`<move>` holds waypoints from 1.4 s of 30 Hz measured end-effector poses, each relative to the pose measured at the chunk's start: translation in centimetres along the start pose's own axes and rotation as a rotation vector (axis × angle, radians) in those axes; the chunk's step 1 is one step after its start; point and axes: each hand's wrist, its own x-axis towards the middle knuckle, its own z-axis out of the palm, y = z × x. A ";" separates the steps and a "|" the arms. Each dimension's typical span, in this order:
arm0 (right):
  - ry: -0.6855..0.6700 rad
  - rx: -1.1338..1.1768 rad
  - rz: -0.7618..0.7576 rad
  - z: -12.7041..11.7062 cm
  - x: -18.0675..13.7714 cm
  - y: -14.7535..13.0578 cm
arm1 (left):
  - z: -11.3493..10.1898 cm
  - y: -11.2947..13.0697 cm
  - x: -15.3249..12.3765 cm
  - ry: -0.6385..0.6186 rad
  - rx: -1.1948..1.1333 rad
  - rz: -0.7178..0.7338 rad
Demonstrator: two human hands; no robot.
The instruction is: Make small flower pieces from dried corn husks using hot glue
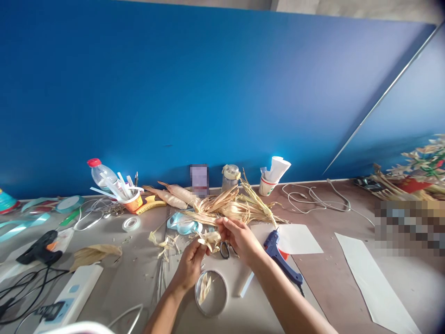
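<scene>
Pale corn husk petals form a small flower (210,239) between my two hands. My left hand (191,265) pinches its lower left side between thumb and fingertips. From the right, my right hand (240,237) closes its fingers at the flower's other edge; the exact grip is partly hidden. Behind the hands lies a pile of dried corn husks (229,207). Black-handled scissors (225,251) show partly beneath my right hand. Below my left hand, a clear round ring or shallow dish (226,293) surrounds narrow husk strips (206,286).
A blue glue gun (283,262) rests by my right forearm, near a white glue stick (246,284) and paper (301,239). Left are a tape roll (131,224), a cup of white sticks (132,204), a black glue gun (40,248) and a power strip (74,294). A blue partition (222,93) stands behind.
</scene>
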 end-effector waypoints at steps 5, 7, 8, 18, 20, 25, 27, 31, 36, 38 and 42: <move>0.085 -0.276 -0.115 -0.3 1.4 -0.2 | 0.0 -0.4 0.5 0.157 -0.271 -0.037; 0.117 -0.608 -0.216 -0.3 2.6 -0.7 | 0.0 -0.3 0.7 0.207 -0.334 -0.066; 0.142 -0.800 -0.270 -0.3 3.5 -0.9 | 0.0 -0.3 0.7 0.221 -0.348 -0.080; 0.174 -1.522 -0.508 0.3 11.6 0.1 | -0.2 -0.7 0.9 0.206 -0.278 -0.053; 0.170 -1.576 -0.513 0.5 12.3 0.5 | -0.2 -0.8 1.0 0.192 -0.301 -0.030; 0.172 -1.625 -0.523 1.0 13.7 0.6 | -0.3 -0.7 0.9 0.153 -0.335 -0.021; 0.184 -1.607 -0.530 1.2 13.8 0.4 | -0.4 -0.6 0.9 0.160 -0.337 -0.022; 0.197 -1.504 -0.556 1.6 12.2 0.1 | -0.3 -0.4 0.9 0.218 -0.342 -0.023; 0.049 -1.163 -0.475 1.8 6.6 0.4 | -0.2 -0.4 0.8 0.301 -0.296 -0.062; -0.024 -0.879 -0.354 2.1 4.0 0.6 | -0.1 -0.4 0.6 0.284 -0.285 -0.058; -0.149 -0.552 -0.198 3.2 0.3 0.9 | 0.1 -0.2 0.4 0.259 -0.219 -0.083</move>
